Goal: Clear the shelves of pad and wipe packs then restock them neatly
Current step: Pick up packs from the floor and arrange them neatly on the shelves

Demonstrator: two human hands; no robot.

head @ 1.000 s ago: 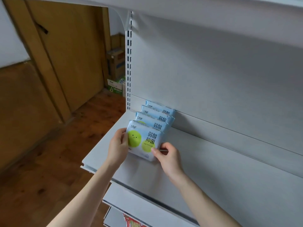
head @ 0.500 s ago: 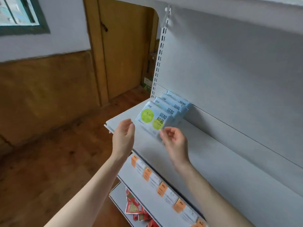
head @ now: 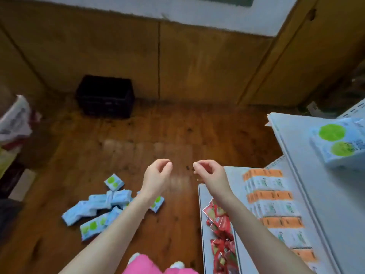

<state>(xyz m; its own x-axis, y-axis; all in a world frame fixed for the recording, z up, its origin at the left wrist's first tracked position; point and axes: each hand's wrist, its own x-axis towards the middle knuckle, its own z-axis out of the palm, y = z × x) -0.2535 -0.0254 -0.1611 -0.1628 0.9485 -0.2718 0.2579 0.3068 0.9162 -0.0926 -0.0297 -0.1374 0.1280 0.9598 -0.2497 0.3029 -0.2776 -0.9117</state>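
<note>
Both hands empty: your left hand [head: 158,173] and right hand [head: 208,174] hang mid-air over the floor [head: 177,135], fingers loosely curled, gripping nothing. Loose wipe packs [head: 102,206] lie scattered on the floor, near left, partly under your left forearm. Stocked packs [head: 339,143] stand on the upper shelf [head: 286,139], far right.

Risks, judged:
- The pile sits close to your feet; a step could crush or kick a pack.
- Packs overlap at odd angles; grabbing several at once may drop some.
- View is blurred, so a reach now may misjudge position.
- The shelf's corner juts out near your right arm; it could catch as you bend.
</note>
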